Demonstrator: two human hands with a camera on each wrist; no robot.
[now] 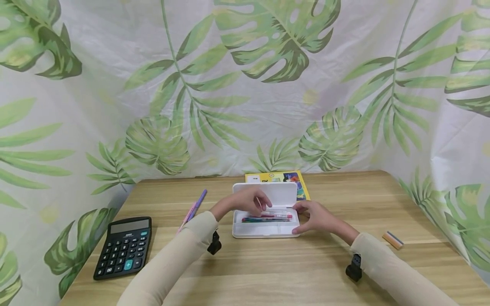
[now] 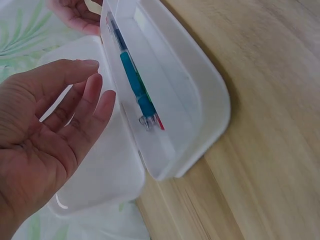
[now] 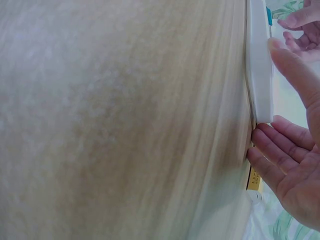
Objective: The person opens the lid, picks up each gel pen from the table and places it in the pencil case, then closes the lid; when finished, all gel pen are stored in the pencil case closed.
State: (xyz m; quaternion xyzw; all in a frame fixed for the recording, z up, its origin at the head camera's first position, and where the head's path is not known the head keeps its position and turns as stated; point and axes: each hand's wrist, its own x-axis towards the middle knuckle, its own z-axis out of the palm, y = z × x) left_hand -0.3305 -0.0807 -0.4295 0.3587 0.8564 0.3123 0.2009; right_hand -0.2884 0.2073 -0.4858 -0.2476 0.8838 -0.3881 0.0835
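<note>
A white pencil case [image 1: 254, 230] lies on the table with its lid [image 1: 285, 192] raised at the back. Several pens [image 1: 266, 219] are inside, among them one with a teal grip [image 2: 132, 75]. My left hand [image 1: 249, 200] hovers above the case; its fingers bend loosely, with nothing between them in the left wrist view. At the case's right end, my right hand [image 1: 315, 216] holds it, thumb near the front corner and fingers towards the back. In the right wrist view, these fingers [image 3: 272, 145] touch the end of the case.
To the left is a black calculator [image 1: 124, 246], with a purple pen [image 1: 197, 205] and a pink one [image 1: 186, 218] between it and the case. A yellow printed booklet or flat box [image 1: 305, 185] lies behind the lid. A small striped block [image 1: 393, 240] sits on the right.
</note>
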